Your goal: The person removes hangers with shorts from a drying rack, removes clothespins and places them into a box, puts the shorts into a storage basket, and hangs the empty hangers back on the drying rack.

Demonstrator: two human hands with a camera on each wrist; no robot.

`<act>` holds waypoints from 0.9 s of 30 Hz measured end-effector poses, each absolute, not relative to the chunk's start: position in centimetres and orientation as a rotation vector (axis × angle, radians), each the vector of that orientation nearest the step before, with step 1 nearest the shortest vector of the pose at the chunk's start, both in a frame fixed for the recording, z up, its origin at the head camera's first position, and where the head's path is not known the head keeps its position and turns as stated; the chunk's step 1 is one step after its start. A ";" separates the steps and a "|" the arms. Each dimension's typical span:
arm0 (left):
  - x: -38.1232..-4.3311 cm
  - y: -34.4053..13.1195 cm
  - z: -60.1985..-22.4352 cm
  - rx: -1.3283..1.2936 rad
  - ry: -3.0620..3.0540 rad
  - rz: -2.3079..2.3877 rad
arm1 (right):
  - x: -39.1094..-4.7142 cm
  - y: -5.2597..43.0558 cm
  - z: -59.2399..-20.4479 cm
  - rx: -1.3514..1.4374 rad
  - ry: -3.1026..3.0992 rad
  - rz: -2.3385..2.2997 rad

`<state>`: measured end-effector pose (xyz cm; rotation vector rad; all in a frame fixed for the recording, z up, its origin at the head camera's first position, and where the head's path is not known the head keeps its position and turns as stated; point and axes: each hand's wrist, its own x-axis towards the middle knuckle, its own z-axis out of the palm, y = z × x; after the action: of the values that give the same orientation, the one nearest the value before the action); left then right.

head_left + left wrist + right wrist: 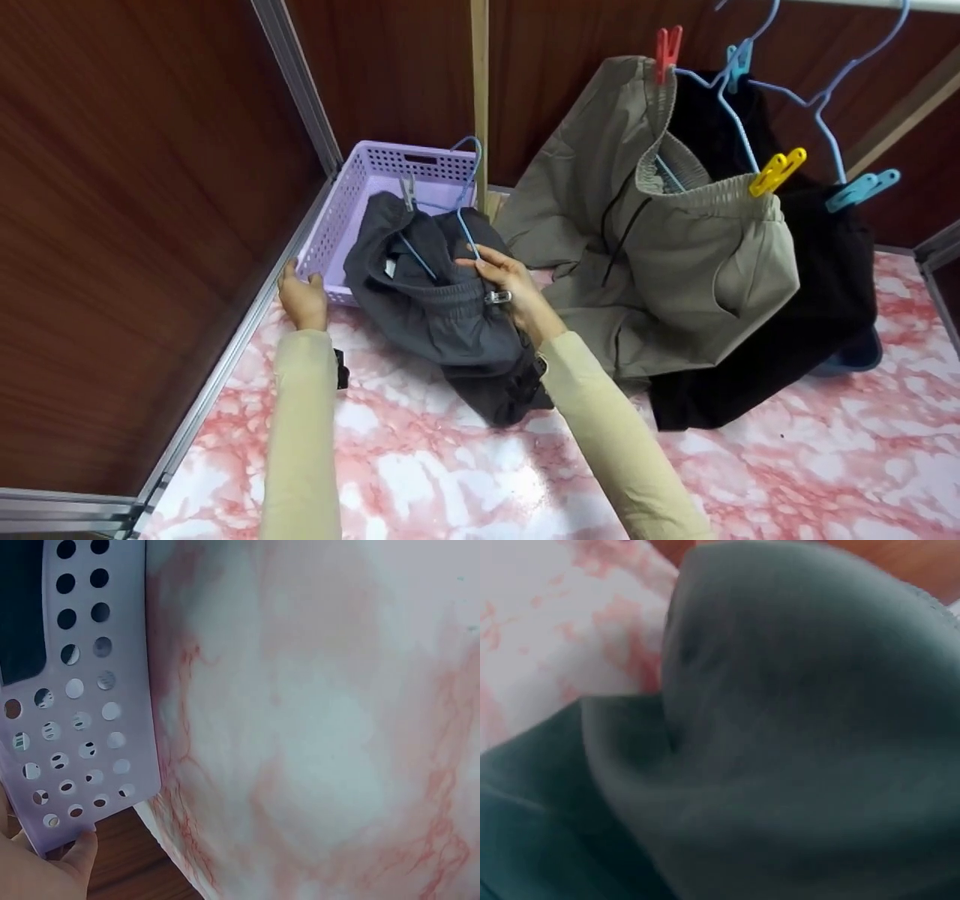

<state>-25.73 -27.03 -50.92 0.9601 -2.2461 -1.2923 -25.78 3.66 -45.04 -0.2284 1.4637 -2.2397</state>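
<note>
My left hand [303,300] grips the near-left corner of a purple plastic basket [335,217], its thumb at the rim. In the left wrist view the perforated basket wall [82,712] shows close by the fingers. With my right hand [512,289] I pinch the lower arm of a blue wire hanger [466,225]. Dark grey trousers [442,330] hang from it by the elastic waistband, fixed with a grey clothespin [408,192] and a clear one [498,298]. They overlap the basket's near side. Their grey cloth [802,720] fills most of the right wrist view.
To the right, khaki trousers [705,255] hang on a blue hanger with red [668,54] and yellow clothespins [778,172]. Behind them hang black trousers [832,262] with blue clothespins [862,190]. A brown panel wall [150,187] stands at left, over a pink-and-white marbled surface [420,480].
</note>
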 end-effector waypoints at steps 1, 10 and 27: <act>-25.8 -27.0 -50.9 0.955 -2.248 -1.294 | -25.8 3.8 -45.2 -0.229 1.457 -2.236; -25.6 -26.9 -50.8 0.944 -2.246 -1.293 | -24.8 5.3 -45.4 -0.067 1.270 -2.253; -25.8 -27.0 -51.1 0.947 -2.243 -1.296 | -22.0 7.6 -45.7 0.004 1.817 -1.601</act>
<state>-25.76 -26.95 -51.14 0.9467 -2.2426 -1.2959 -22.00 7.58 -45.68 0.0044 1.8175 -1.6009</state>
